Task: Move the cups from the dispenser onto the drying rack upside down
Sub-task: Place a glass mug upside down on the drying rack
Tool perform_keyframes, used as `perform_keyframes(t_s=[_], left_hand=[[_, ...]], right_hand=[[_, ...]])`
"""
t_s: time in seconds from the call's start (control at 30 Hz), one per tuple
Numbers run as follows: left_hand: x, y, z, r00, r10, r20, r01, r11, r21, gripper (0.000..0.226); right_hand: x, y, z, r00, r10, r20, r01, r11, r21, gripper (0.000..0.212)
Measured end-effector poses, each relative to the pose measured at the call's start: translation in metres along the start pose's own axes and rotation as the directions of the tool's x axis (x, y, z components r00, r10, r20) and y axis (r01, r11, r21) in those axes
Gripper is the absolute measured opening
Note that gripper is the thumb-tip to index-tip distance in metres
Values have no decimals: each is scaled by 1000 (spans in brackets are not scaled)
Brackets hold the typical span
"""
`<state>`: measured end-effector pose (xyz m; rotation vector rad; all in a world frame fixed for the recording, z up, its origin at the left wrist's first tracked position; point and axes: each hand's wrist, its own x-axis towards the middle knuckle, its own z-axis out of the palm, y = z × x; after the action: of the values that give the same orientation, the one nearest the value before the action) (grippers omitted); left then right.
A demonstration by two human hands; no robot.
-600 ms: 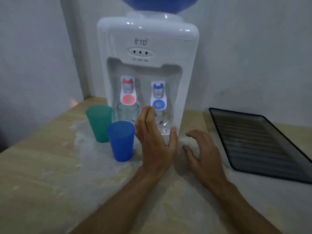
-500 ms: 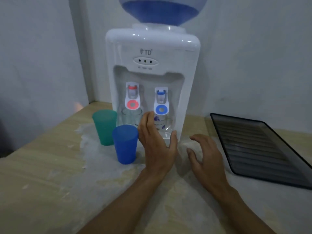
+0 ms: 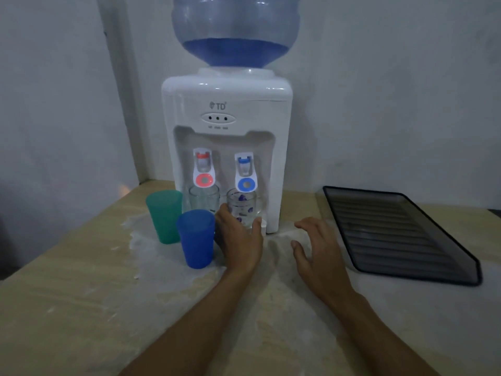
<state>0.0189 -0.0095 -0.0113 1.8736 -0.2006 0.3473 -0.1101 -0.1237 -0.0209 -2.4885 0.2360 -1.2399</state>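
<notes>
The left hand makes an open grip around the printed glass under the blue tap, thumb one side, fingers the other, not visibly closed. Right hand hovers spread and empty, nearer the rack, probably ready to help invert it.

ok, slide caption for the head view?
Left hand reaching the flowered glass under the dispenser; drying rack empty.

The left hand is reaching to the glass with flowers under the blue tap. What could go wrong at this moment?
1. The left hand passes right beside the blue cup; its wrist may knock it over.
2. The flowered glass stands under the blue tap; lifting it straight up might hit the lever.
3. The counter looks patchy, perhaps wet; glass may slip.
</notes>
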Motion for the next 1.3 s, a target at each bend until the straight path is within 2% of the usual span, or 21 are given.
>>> perform_keyframes(t_s=[0.17, 0.37, 0.47, 0.53, 0.6, 0.63, 0.7, 0.77, 0.87, 1.0, 1.13, 1.23, 1.3], left_hand=[[6, -1, 4, 1000, -8, 8, 9, 1000, -15, 78], [-6, -2, -1, 1000, 26, 2, -26, 1000, 16, 79], [-18, 1, -8, 999, 32, -21, -33, 998, -62, 73], [-27, 2, -11, 995, 99, -16, -101, 988, -119, 69], [-38, 7, -12, 983, 171, 70, -151, 962, -226, 67], [-44, 10, -12, 967, 213, 140, -166, 943, -289, 65], [-53, 14, -14, 916, 308, 257, -198, 904, -379, 64], [-59, 16, -13, 853, 389, 349, -232, 880, -415, 73], [-65, 19, -14, 776, 467, 425, -300, 865, -403, 82], [-65, 25, -20, 731, 480, 484, -295, 863, -410, 65], [-56, 38, -23, 638, 451, 624, -130, 862, -490, 61], [-47, 49, -16, 560, 463, 687, -60, 850, -524, 72], [-42, 60, -9, 497, 515, 699, -66, 825, -561, 71]], right_hand=[[0, 0, 0, 1000, 3, 11, -3, 1000, 15, 34], [4, 3, -1, 999, 44, 0, -44, 998, 55, 34], [6, 4, -8, 996, 87, -34, -84, 993, 88, 34], [9, 2, -16, 990, 131, -51, -123, 983, 139, 37], [14, 3, -27, 980, 194, -32, -180, 950, 256, 42], [16, 4, -34, 973, 232, 2, -217, 908, 359, 44], [21, 6, -50, 949, 285, 132, -305, 739, 600, 51], [25, 11, -65, 925, 254, 284, -380, 576, 724, 64], [26, 16, -79, 889, 182, 419, -446, 543, 711, 81], [27, 17, -92, 867, 154, 475, -486, 477, 733, 90], [27, 28, -104, 847, 158, 507, -529, 337, 779, 61], [29, 41, -110, 833, 141, 535, -553, 271, 788, 57], [29, 52, -112, 840, 99, 534, -538, 292, 791, 58]])
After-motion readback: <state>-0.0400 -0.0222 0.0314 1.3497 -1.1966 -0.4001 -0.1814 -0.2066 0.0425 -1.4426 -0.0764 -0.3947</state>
